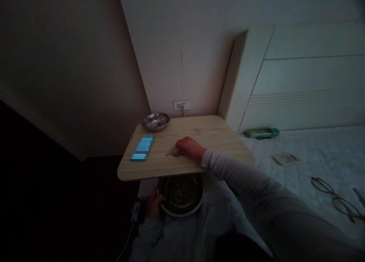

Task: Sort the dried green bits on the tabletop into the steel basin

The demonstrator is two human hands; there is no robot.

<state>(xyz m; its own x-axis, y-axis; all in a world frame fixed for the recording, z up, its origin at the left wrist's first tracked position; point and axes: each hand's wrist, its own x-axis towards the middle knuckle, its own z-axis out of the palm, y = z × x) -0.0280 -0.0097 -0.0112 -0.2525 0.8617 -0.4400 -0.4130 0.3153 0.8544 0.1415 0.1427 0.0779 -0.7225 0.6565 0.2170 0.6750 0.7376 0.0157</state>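
My right hand [190, 148] is low over the wooden tabletop, its fingers closed on a thin, pale, see-through piece [171, 151] whose kind is unclear. Small dark bits [177, 154], like seeds or crumbs, lie in a little pile just beneath it. Below the table's front edge, my left hand [155, 205] grips the left rim of a round dark basin [184, 195] with a pale rim. Small light bits are scattered over its inside, too dim to name. The basin is above my lap, its far side hidden by the tabletop.
On the small table [159, 168] are a steel bowl [156, 122] and a lit phone [142, 148]. A green bottle [261, 133], a small pale device [286, 159] and glasses [333, 195] lie on the bed. A power strip [135, 212] is at lower left.
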